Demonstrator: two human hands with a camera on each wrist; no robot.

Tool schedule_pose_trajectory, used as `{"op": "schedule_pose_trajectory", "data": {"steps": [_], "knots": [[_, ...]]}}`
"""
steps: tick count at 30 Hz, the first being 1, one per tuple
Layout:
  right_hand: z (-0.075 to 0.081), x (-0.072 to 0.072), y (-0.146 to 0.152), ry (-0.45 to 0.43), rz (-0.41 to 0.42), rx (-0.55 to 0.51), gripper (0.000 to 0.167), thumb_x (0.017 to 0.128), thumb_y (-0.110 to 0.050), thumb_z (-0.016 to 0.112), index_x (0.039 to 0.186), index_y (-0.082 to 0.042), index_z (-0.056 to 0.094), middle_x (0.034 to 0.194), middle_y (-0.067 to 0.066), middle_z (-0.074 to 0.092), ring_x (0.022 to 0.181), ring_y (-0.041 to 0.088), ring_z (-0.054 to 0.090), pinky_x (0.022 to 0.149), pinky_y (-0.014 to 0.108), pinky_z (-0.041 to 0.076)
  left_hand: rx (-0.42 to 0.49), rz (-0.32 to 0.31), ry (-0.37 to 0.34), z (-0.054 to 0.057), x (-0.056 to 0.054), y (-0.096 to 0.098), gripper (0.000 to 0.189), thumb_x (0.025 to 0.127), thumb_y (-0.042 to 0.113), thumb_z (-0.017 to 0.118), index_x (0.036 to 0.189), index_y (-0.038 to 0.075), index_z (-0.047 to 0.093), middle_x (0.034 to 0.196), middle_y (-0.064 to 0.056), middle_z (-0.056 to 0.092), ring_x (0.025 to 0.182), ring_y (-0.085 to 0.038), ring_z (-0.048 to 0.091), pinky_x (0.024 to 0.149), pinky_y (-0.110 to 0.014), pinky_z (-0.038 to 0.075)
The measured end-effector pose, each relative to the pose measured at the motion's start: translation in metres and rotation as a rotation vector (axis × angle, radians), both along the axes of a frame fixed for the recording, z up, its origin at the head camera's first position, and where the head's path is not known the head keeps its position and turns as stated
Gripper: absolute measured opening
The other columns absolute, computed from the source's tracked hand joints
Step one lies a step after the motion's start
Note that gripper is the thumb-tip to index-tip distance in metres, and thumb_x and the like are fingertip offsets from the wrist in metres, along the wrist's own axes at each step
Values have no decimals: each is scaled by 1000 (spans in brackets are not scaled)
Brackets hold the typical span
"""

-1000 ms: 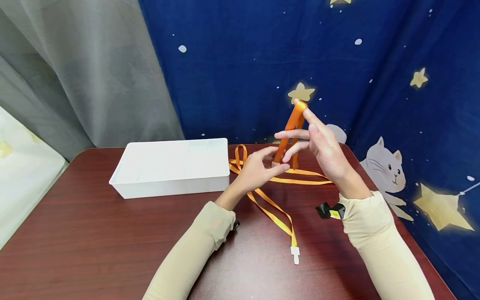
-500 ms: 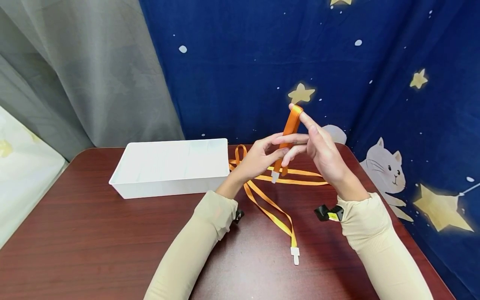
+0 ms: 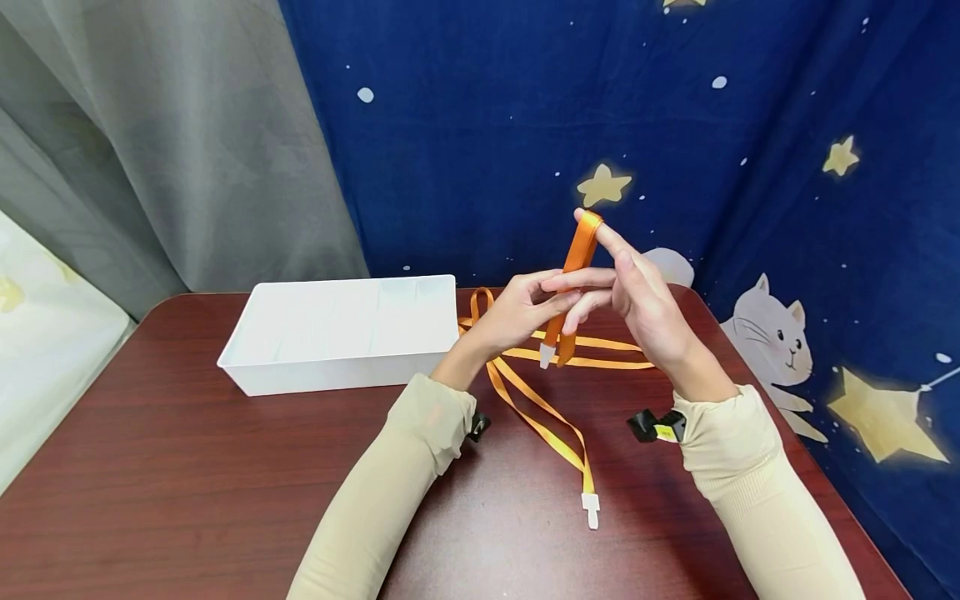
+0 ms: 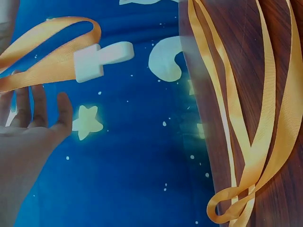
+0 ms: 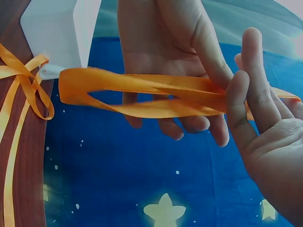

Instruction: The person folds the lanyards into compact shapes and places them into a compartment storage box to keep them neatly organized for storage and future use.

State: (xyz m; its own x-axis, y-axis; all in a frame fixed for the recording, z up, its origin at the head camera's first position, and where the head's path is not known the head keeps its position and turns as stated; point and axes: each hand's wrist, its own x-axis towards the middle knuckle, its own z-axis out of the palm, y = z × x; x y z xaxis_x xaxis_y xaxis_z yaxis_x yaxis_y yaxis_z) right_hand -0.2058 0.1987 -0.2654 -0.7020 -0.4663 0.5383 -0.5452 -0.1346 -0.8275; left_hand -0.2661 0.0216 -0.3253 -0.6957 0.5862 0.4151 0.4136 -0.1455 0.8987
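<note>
An orange lanyard [image 3: 580,250] is held folded in the air above the table. Its upper loop hangs over the extended index finger of my right hand [image 3: 651,317], whose other fingers reach straight across the strap. My left hand [image 3: 513,317] pinches the doubled strap lower down between thumb and fingers. Below that grip a white clip [image 3: 547,356] dangles beside a folded end of strap. The right wrist view shows the left thumb pressing on the lanyard [image 5: 161,85], with the strap passing behind the right fingers [image 5: 255,90].
More orange lanyard [image 3: 587,479] lies in long loops on the dark red table [image 3: 187,467], one white clip [image 3: 591,510] pointing toward the front. A white box [image 3: 337,375] with inner dividers stands at the back left. Behind the table hang grey and blue curtains [image 3: 465,142].
My left hand has gone from the strap's lower end to a pinch around its middle, meeting the right fingers. The white clip now hangs below the hand. My right hand shifted slightly left.
</note>
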Motion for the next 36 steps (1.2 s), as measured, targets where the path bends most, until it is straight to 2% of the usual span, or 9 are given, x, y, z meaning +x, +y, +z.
{"op": "schedule_pose_trajectory", "data": {"steps": [5,11,16,20,31,33,36], "knots": [[0,0,0,-13,-5,9,63,108,-47,30,157,-7,26,107,17,72,63,30,69,81,38,56,17,-13,9,0,1,1,23,101,5,55,120,-6,63,94,-10,66,82,-20,65,85,-59,52],[-2,-1,0,-18,10,5,63,108,-46,30,157,-8,24,107,20,72,62,33,69,77,37,57,5,-10,11,0,2,0,23,102,6,54,119,-6,63,93,-10,67,81,-20,64,81,-51,55],[-3,-1,0,-27,18,4,63,108,-47,30,158,-8,24,108,19,72,63,30,69,71,37,58,8,27,14,-1,3,-3,19,101,8,56,113,-4,66,87,-11,67,77,-25,66,72,-39,58],[-3,-2,0,-30,28,-12,62,108,-46,30,157,-8,25,107,19,72,62,28,69,70,37,58,25,68,35,-3,3,-6,17,100,6,59,107,-4,69,85,-10,66,74,-30,65,67,-35,57],[0,1,-1,-26,10,-71,67,106,-50,32,153,-3,33,100,19,69,61,27,67,73,37,56,38,123,90,-5,3,-7,15,96,5,65,104,-5,72,89,-9,68,74,-21,65,69,-39,57],[2,1,-1,-28,18,-92,66,106,-49,32,154,-4,32,100,18,69,61,26,67,71,37,55,48,109,72,-5,4,-7,15,97,4,62,106,-5,71,87,-10,67,74,-21,63,68,-41,55],[4,0,-1,-36,30,-125,66,107,-48,33,155,-4,28,100,17,68,61,25,67,67,36,55,69,39,8,-5,4,-6,20,101,4,55,114,-5,66,90,-18,67,79,-22,63,72,-39,53]]}}
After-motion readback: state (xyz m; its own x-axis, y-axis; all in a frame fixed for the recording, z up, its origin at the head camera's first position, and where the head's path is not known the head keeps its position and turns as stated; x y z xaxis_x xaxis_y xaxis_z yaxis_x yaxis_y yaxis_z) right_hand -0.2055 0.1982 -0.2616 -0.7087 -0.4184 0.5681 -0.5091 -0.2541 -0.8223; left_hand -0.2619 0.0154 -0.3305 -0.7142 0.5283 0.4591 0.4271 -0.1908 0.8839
